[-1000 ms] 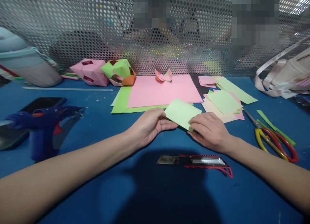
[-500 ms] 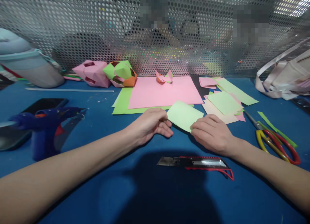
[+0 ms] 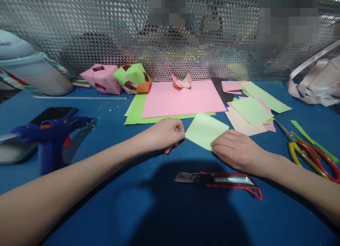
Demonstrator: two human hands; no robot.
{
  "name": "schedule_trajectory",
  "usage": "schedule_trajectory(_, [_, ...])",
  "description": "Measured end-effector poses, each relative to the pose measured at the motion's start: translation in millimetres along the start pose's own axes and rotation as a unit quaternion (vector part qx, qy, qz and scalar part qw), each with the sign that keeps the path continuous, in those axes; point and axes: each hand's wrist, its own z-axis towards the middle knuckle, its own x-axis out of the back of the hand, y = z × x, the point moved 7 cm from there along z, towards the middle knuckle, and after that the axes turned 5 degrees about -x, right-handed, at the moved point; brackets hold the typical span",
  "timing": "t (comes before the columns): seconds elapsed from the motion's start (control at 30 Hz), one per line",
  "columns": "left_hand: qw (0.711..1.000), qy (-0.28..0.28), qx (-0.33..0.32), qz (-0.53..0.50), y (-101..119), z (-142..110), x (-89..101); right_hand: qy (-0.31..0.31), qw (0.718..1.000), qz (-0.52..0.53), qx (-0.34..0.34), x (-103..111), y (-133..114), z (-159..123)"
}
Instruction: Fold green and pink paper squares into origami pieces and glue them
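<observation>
The pale green paper [image 3: 205,130] is a small, plain piece, roughly square, with straight edges and a smooth, unmarked upper face. It lies nearly flat on the blue table [image 3: 127,203], turned like a diamond (one corner points away, toward the larger pink sheet [image 3: 183,100]). Its left corner sits at the pinched fingertips of the left hand [image 3: 170,134], while the right hand [image 3: 236,148] covers part of its right-hand edge. Whether it is one layer or several is unclear.
</observation>
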Motion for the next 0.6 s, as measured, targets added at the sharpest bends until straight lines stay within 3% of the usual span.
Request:
schedule_trajectory(0.1, [0.982, 0.066, -0.098, 0.147, 15, -3, 8.7, -0.001, 1.000, -0.003, -0.005, -1, -1, 0])
schedule_trajectory(0.2, [0.933, 0.115, -0.217, 0.262, 34, -13, 4.5, 0.000, 1.000, -0.007, -0.008, -1, -2, 0])
schedule_trajectory(0.33, [0.883, 0.064, -0.363, 0.291, 49, -29, -22.3, -0.017, 1.000, -0.007, -0.012, -2, -1, 1])
schedule_trajectory(0.43, [0.867, 0.024, -0.380, 0.321, 47, -31, -37.4, -0.035, 0.999, -0.001, -0.018, -2, 0, 1])
schedule_trajectory(0.6, [0.863, 0.017, -0.389, 0.322, 43, -29, -42.4, -0.041, 0.999, 0.003, -0.021, -1, 1, 1])
